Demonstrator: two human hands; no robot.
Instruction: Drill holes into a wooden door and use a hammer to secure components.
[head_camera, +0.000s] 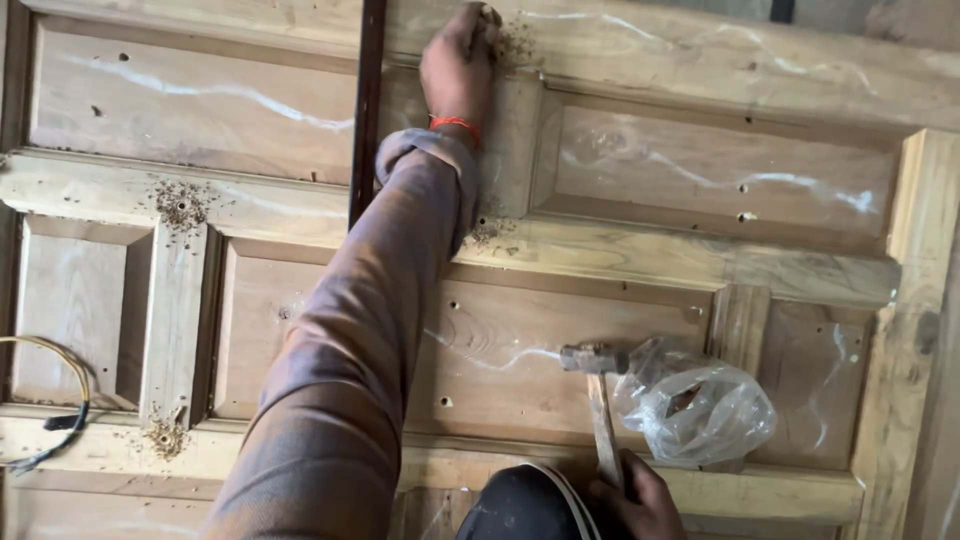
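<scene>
A pale, raw wooden panelled door (620, 330) lies flat and fills the view, its rails and recessed panels streaked with white chalky marks and dotted with small drilled holes. Little heaps of brown sawdust (180, 205) sit at several joints. A dark narrow metal bar (366, 110) crosses the upper panels, and yellow and black cables (62, 400) curl at the door's left edge. The left hand (458, 62) reaches far out, sleeve pushed back from an orange wrist band (455, 124), fingers bunched together on something small at a sawdust patch on the top rail. The right hand (632, 500) is wrapped around the wooden handle of a steel-headed hammer (598, 385), whose head rests beside a crumpled clear plastic bag (700, 405).
</scene>
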